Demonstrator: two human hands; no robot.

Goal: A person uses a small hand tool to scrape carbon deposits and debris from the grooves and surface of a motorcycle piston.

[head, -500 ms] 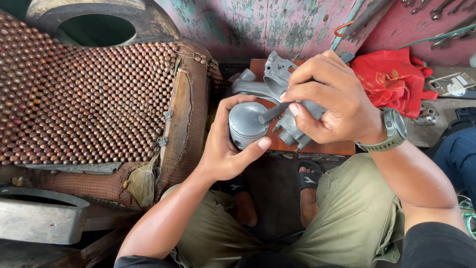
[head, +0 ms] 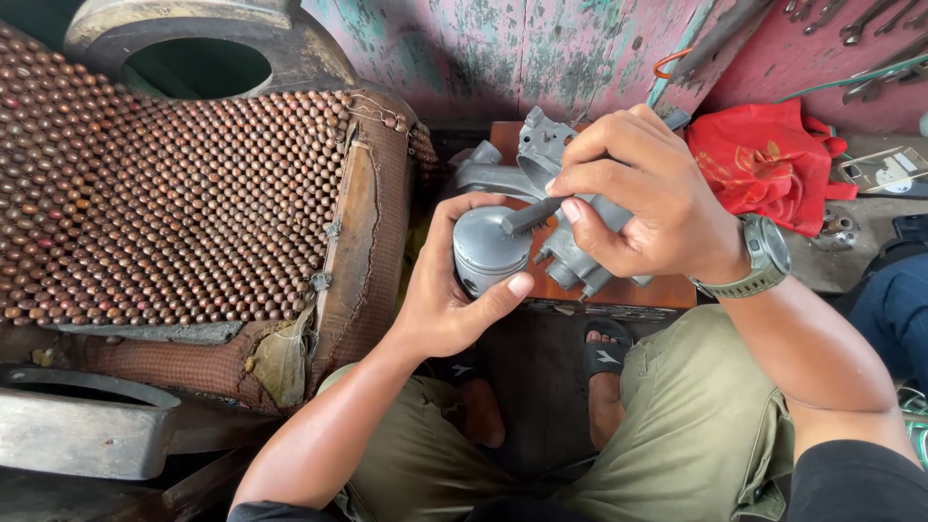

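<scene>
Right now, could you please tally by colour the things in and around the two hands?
Grey: 3 (round metal cylinder in the left hand, rod tool in the right hand, metal casting behind)
Red: 1 (cloth bag)
Brown: 1 (beaded seat cover)
Total: 5

Left hand (head: 454, 290) palm up and cupped, fingers curled round from behind, thumb (head: 503, 290) stretched across the front and pressing in. Left forearm bare, rising from lower left over the knee. Right hand (head: 643, 198) above and just to the right, knuckles toward the camera, fingers bunched in a tight pinch (thumb and forefinger tips meeting at the left edge of the fist). Right wrist bent downward, banded by a watch; forearm bare, sloping down to the lower right corner. Hands close together, nearly touching.
</scene>
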